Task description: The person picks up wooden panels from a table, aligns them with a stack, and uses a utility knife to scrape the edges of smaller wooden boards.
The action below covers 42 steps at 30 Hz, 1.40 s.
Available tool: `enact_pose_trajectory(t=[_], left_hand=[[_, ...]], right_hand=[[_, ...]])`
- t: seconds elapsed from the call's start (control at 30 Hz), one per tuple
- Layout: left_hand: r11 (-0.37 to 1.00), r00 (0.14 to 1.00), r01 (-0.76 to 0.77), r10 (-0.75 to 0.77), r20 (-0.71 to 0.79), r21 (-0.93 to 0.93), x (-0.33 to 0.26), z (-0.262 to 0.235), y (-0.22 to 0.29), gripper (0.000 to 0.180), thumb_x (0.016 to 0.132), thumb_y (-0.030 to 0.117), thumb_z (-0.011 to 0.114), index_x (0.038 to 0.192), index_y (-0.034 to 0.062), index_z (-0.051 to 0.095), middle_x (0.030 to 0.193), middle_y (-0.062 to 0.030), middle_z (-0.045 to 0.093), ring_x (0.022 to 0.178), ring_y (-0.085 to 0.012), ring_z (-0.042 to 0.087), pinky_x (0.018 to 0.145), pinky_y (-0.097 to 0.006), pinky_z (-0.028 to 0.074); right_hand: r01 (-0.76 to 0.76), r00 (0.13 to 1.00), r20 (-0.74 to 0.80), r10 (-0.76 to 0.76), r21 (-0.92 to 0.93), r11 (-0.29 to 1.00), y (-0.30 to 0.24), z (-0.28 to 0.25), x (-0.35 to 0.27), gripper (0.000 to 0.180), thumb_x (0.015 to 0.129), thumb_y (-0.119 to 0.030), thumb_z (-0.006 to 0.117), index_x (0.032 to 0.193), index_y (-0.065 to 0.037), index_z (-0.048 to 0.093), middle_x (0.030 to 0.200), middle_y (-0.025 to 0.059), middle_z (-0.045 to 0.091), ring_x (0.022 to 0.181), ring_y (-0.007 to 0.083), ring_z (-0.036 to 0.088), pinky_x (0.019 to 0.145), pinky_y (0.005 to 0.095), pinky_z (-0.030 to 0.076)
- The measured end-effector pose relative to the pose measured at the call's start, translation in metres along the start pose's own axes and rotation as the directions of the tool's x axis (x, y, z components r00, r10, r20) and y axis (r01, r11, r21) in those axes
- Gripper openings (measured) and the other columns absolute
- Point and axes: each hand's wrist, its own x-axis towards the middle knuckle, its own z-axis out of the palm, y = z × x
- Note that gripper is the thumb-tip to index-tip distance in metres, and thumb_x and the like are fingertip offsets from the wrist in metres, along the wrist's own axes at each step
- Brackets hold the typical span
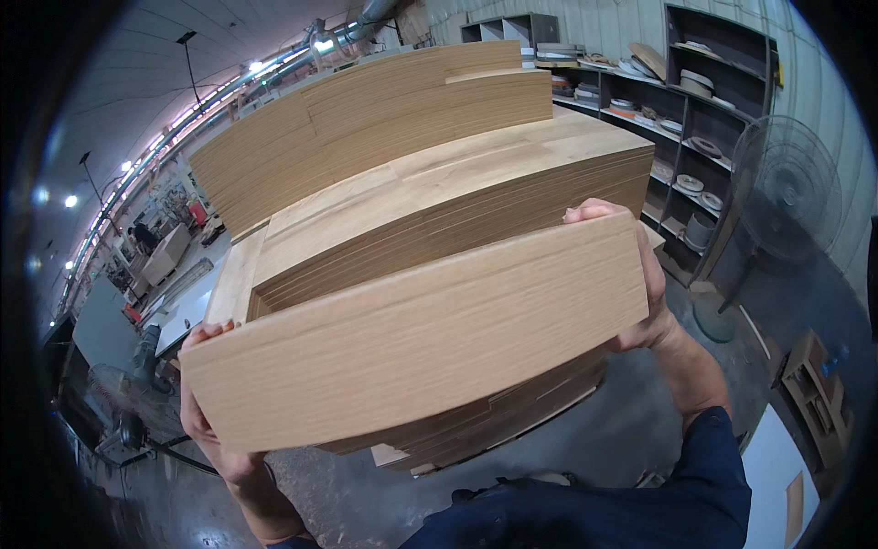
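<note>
A long, light wood-grain board (421,339) is held up in front of me, one hand at each end. My left hand (206,403) wraps round its left end, fingertips showing over the top edge. At the other end my right hand (645,284) grips the short side, with fingers over the upper corner and the palm below. Just beyond the board rises a large stack of similar boards (457,206), piled in layers, with a higher row (384,114) at the back. The held board hides part of the stack's near side.
Dark shelves (695,137) with rolls of edging stand at the back right, beside a pedestal fan (786,188). Another fan (133,412) is at the lower left. A wooden crate (814,403) and a white panel (777,476) lie to the right.
</note>
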Motion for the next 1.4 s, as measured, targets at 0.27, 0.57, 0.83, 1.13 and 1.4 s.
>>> enact_pose_trajectory(t=[0.27,0.57,0.83,1.13,1.4], left_hand=[[0.927,0.973,0.216,-0.178,0.148,-0.308,0.097,0.154,0.032,0.092,0.056,0.017,0.079,0.139,-0.0068,0.048,0.117,-0.0144,0.063,0.109,-0.0227,0.061,0.094,-0.035,0.049],[0.827,0.82,0.506,-0.374,0.434,-0.244,0.219,0.33,0.016,0.053,0.088,0.039,0.073,0.106,-0.0092,0.065,0.094,-0.0161,0.062,0.095,-0.0225,0.058,0.093,-0.039,0.044],[0.808,0.8,0.548,-0.431,0.417,-0.215,0.336,0.441,-0.057,0.044,0.091,0.03,0.067,0.11,-0.0096,0.06,0.092,-0.0198,0.061,0.083,-0.0257,0.063,0.066,-0.042,0.05],[0.76,0.756,0.643,-0.61,0.239,-0.093,0.421,0.515,-0.087,0.042,0.089,0.036,0.07,0.11,-0.0006,0.063,0.103,-0.0177,0.062,0.096,-0.0269,0.062,0.084,-0.052,0.049],[0.62,0.607,0.783,-0.78,0.152,0.052,0.454,0.552,-0.129,0.04,0.099,0.037,0.056,0.116,0.0023,0.062,0.12,-0.0214,0.062,0.112,-0.03,0.062,0.089,-0.06,0.051]], right_hand=[[-0.373,0.928,0.023,0.372,0.045,0.927,0.097,-0.123,0.006,0.089,0.062,-0.011,0.091,0.136,0.003,0.045,0.12,0.0129,0.06,0.113,0.0229,0.059,0.098,0.0367,0.049],[-0.664,0.688,0.195,0.699,0.557,0.499,0.277,-0.223,0.044,0.048,0.088,-0.029,0.074,0.114,0.007,0.059,0.099,0.0111,0.068,0.088,0.0154,0.066,0.084,0.0286,0.054],[-0.742,0.516,0.219,0.828,0.598,0.304,0.421,-0.241,0.115,0.044,0.094,-0.022,0.066,0.121,0.009,0.054,0.114,0.0209,0.065,0.097,0.023,0.068,0.087,0.0374,0.056],[-0.807,0.414,0.286,0.865,0.555,0.202,0.546,-0.23,0.175,0.046,0.093,-0.026,0.067,0.123,0.005,0.051,0.111,0.0205,0.064,0.095,0.0285,0.067,0.08,0.0503,0.057],[-0.912,0.284,0.378,0.881,0.39,0.126,0.621,-0.2,0.176,0.052,0.089,-0.041,0.069,0.122,-0.004,0.055,0.111,0.0178,0.065,0.096,0.0279,0.066,0.077,0.0513,0.056]])
